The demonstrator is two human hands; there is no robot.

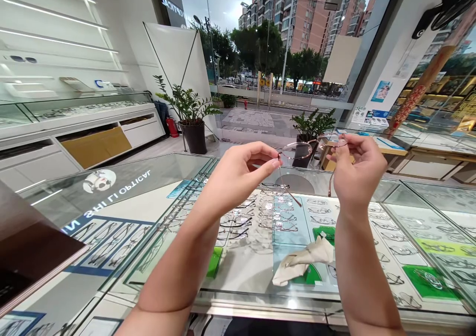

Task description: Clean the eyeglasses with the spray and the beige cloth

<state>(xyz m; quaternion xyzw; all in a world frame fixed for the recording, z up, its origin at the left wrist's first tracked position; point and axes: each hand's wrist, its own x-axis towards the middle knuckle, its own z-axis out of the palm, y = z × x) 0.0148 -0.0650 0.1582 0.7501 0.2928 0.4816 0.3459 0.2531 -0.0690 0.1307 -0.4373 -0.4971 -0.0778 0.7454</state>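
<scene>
Left hand (243, 171) pinches one end of the eyeglasses (311, 147); right hand (359, 172) grips the other end. Eyeglasses right of frame center, raised above the glass-topped bench (247, 279). Crumpled cloth (303, 263) lies on the bench, lower right of center.

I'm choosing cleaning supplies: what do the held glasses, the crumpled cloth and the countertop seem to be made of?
Glasses: probably thin metal, polished, going by the slim shiny rims; coated plastic is possible.
Cloth: soft matte fabric, judging by its loose folds; the fibre can't be told.
Countertop: clear, glossy glass, it seems, given its reflections and the frames visible beneath.
</scene>
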